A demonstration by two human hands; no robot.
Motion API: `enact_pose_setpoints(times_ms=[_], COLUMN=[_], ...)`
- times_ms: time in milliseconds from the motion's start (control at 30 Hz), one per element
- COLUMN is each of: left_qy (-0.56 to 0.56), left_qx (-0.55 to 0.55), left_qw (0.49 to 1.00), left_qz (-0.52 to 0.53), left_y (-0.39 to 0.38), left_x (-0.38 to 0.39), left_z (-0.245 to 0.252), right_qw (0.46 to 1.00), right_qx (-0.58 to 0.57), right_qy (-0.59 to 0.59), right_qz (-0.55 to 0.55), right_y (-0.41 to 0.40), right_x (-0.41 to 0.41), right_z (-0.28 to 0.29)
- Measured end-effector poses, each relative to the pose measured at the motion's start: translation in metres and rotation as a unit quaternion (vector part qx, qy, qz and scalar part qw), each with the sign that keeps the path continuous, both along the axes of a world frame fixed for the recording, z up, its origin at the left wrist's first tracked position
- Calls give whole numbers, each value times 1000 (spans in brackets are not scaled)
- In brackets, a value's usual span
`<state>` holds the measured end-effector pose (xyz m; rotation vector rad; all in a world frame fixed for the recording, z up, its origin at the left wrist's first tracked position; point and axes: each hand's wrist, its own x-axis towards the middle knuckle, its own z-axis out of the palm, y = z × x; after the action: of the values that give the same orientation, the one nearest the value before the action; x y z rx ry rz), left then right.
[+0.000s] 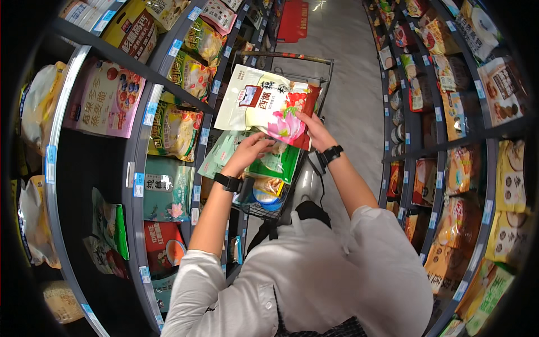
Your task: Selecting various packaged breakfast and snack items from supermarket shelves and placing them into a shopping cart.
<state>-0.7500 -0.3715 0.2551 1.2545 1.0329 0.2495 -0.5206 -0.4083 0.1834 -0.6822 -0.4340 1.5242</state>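
Note:
A large cream and dark-red food bag (257, 101), printed with a pink lotus flower, lies tilted above a wire shopping cart (263, 212). My right hand (316, 130) grips its dark-red end, thumb on the front; the fingers behind are hidden. Beside the bag's lower edge is my left hand (251, 152), fingers spread and slightly bent, with nothing plainly held. I cannot tell whether its fingertips touch the bag. Beneath both hands, the cart holds a pale green package (219, 153), a bright green package (276, 162) and other packaged food.
Shelves with price tags line both sides of the aisle. At left are teal bags (168, 191) and a pink bag (107, 99); yellow bags (510, 177) stand at right. A dark bar (134, 67) crosses the left shelf. A red sign (293, 21) is ahead over the grey floor (349, 84).

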Motion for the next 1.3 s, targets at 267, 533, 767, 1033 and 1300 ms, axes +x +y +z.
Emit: enact_pose_setpoints(times_ms=[267, 533, 767, 1033, 1300], left_qy=[279, 329, 155, 179, 213], left_qx=[484, 448, 453, 431, 576], left_qw=[793, 804, 878, 852, 680], left_qz=[-242, -213, -16, 237, 401], left_y=[55, 39, -56, -179, -294], left_x=[38, 34, -65, -263, -407], left_z=[-97, -129, -47, 35, 96], right_qw=[941, 775, 759, 684, 694], right_qx=[-130, -11, -9, 86, 324], right_qy=[-287, -608, -643, -716, -639], right_qz=[-120, -174, -104, -111, 74], right_y=[69, 54, -35, -67, -109], right_x=[5, 29, -7, -106, -317], right_z=[-148, -196, -122, 12, 109])
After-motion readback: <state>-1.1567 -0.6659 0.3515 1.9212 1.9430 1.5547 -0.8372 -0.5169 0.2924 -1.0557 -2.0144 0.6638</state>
